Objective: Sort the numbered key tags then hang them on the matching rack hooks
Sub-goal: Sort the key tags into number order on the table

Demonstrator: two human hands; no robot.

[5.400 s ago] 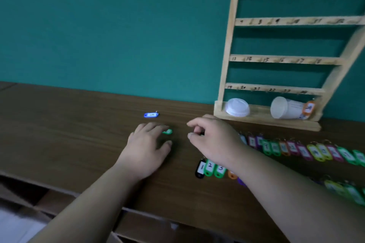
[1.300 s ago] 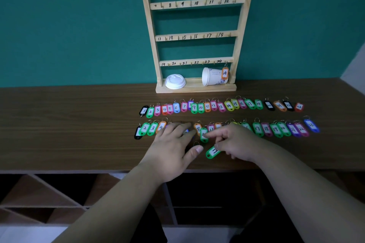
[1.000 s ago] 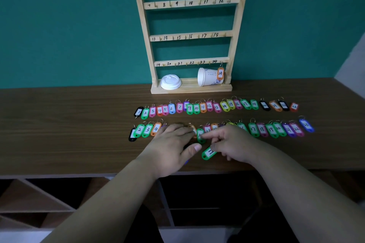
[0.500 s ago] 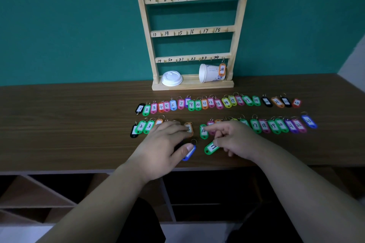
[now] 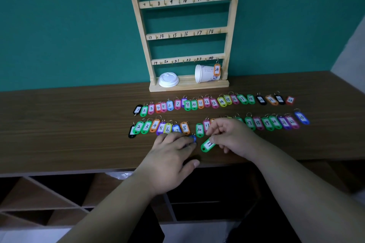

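Left hand [image 5: 171, 157] spread flat, pressing blue tag [image 5: 193, 139]; right hand [image 5: 232, 136] pinches green tag [image 5: 207, 145]

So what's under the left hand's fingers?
Only one end of a blue key tag shows past the fingers of the left hand, near the gap between tag 8 and tag 10. Its label is covered, so the number cannot be read. The right hand pinches a green tag.

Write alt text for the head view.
Two hands sort numbered key tags in two rows on a table: the left hand touches a blue tag, the right hand pinches a green tag. Behind, a rack holds tag 24, a cup and a lid.
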